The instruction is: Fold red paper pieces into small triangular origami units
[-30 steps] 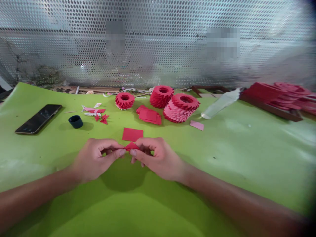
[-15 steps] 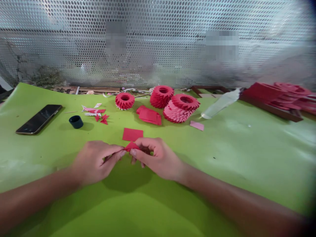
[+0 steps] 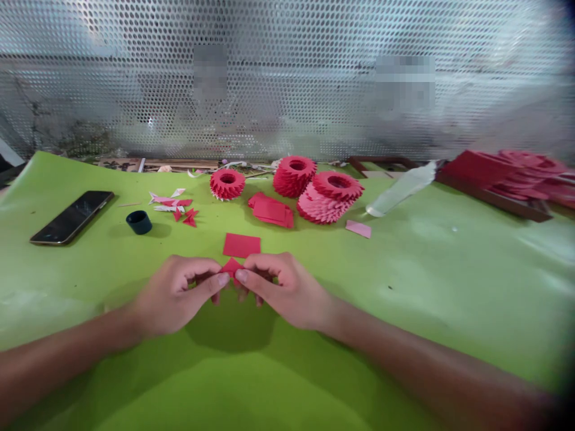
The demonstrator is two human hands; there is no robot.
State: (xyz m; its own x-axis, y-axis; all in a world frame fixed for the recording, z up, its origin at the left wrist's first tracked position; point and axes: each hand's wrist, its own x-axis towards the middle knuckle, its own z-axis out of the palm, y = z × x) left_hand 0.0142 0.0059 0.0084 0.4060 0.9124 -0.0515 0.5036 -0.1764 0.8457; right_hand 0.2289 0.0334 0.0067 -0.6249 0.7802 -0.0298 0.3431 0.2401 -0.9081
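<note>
In the head view, the flat red card (image 3: 241, 245) lies on the green counter (image 3: 233, 389), and just on its near side is the small folded red paper (image 3: 232, 265), held up between both hands with its peak pointing away from the person. The left hand (image 3: 173, 299) is on the near, left side of the card, its wrist nearly straight, the back of the hand turned outward; its fingers pinch the left corner of the folded paper, thumb on the near side and index finger bent over behind. The right hand (image 3: 290, 290) mirrors it on the near, right side of the card, its thumb and index finger grasping the paper's right corner while the other fingers curl underneath. The thumb tips nearly meet. The left forearm (image 3: 76, 344) and the right forearm (image 3: 404, 353) slope inward from the lower corners, forming a wide V that points toward the card. Left of the card are a small dark cup (image 3: 139, 222), some folded paper pieces (image 3: 173, 202) and, farther out, a phone (image 3: 72, 217). Beyond the card and slightly right is a pile of red cards (image 3: 271, 211); farther right of it stands a pink and red paper ring (image 3: 323, 203), with a clear bottle (image 3: 402, 188) lying farther out.
</note>
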